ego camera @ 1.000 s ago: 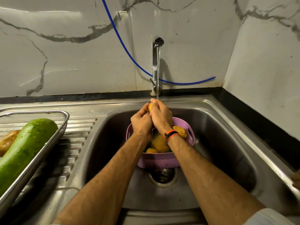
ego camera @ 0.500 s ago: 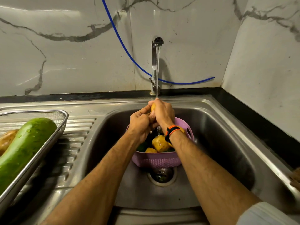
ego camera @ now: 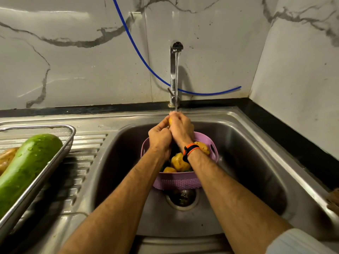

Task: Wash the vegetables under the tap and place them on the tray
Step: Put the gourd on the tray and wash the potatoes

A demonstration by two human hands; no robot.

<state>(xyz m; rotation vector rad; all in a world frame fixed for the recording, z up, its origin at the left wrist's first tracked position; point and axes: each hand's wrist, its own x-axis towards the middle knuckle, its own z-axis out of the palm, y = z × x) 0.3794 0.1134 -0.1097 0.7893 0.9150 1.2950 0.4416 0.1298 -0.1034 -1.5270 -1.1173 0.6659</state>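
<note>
Rinsing one yellow vegetable [ego camera: 170, 121] mid-wash: left hand [ego camera: 159, 137] and right hand [ego camera: 182, 128] both curled round it, held above the purple colander [ego camera: 177, 180], right under the water stream [ego camera: 176, 79] from the tap [ego camera: 173, 70]. Mostly hidden by fingers, so kind not clear. Next move, probably: carry it left across the drainboard to the tray [ego camera: 36, 182], needing a firm grip on a wet, likely slippery piece and a free spot beside what is already there. Colander in the sink [ego camera: 256, 162], just above the drain [ego camera: 182, 198]: several more yellow pieces [ego camera: 178, 163] plus something dark green under them, presumably unwashed. Tray at left: large green gourd [ego camera: 27, 167] with droplets, brownish item [ego camera: 7, 158] beside it, cut off by frame edge. Well short of done.
</note>
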